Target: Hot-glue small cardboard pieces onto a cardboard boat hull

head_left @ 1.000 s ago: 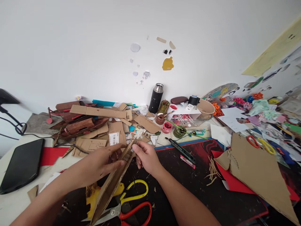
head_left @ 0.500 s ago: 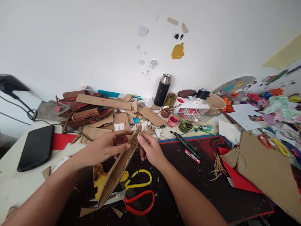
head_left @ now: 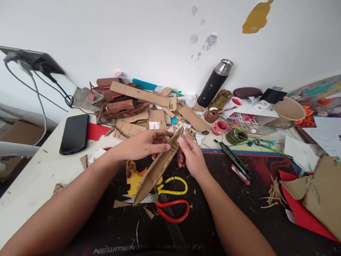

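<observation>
Cardboard boat (head_left: 158,167) at centre, pointing to one o'clock; the left hand's (head_left: 141,145) fingers hold its side, the right hand's (head_left: 193,156) fingers pinch near its far tip. Scissors (head_left: 163,204) lie at six o'clock.

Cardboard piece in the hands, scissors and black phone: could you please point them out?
Cardboard piece (head_left: 158,167): head view, on its inner side.
Scissors (head_left: 152,198): head view, near the pivot.
Black phone (head_left: 74,134): head view, on its screen.
</observation>
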`<action>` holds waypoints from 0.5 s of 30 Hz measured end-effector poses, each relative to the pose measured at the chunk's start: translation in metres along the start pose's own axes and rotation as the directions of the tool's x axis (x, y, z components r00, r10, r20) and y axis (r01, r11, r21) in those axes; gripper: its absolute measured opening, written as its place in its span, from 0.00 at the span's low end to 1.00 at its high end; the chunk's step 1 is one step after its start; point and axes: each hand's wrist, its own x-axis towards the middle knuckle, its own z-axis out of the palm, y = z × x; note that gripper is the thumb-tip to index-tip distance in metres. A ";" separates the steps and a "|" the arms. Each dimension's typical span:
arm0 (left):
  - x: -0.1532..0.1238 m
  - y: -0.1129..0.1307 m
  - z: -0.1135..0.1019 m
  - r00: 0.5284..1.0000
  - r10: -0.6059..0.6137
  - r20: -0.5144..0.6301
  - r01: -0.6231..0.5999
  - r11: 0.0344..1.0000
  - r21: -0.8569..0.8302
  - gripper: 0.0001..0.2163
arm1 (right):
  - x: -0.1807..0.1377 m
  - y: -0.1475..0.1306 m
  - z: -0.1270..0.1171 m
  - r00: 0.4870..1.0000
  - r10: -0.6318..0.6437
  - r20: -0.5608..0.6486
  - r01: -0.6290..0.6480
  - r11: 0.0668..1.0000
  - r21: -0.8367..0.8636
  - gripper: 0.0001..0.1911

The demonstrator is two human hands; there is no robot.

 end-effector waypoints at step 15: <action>0.002 -0.002 0.001 0.998 0.031 -0.054 -0.032 0.999 -0.007 0.28 | -0.001 0.005 0.006 0.999 0.011 0.048 -0.013 1.000 0.027 0.29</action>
